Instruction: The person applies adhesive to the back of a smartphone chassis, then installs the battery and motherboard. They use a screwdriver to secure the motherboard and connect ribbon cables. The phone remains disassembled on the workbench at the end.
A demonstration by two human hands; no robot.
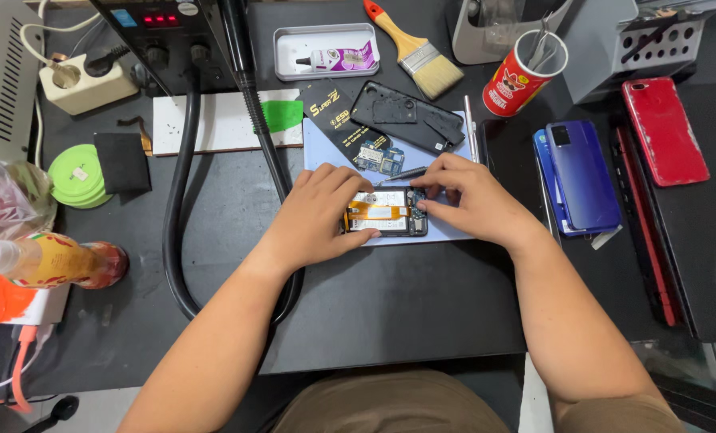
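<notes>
An opened phone (386,212) with an orange flex cable across its insides lies on a pale blue mat (326,148) in the middle of the dark bench. My left hand (322,216) rests on the phone's left end and holds it down. My right hand (466,196) pinches a thin dark tool (402,174), whose tip points toward the phone's upper edge, fingers over the phone's right end. A black back cover (408,116) and a small circuit board (379,156) lie just beyond the phone.
Blue phones (582,172) and a red phone (664,131) lie at right. A brush (418,50), a red tool cup (522,76), a white tray with a glue tube (326,50), a thick black hose (177,200), a green tape roll (77,176) and a bottle (53,261) surround the mat.
</notes>
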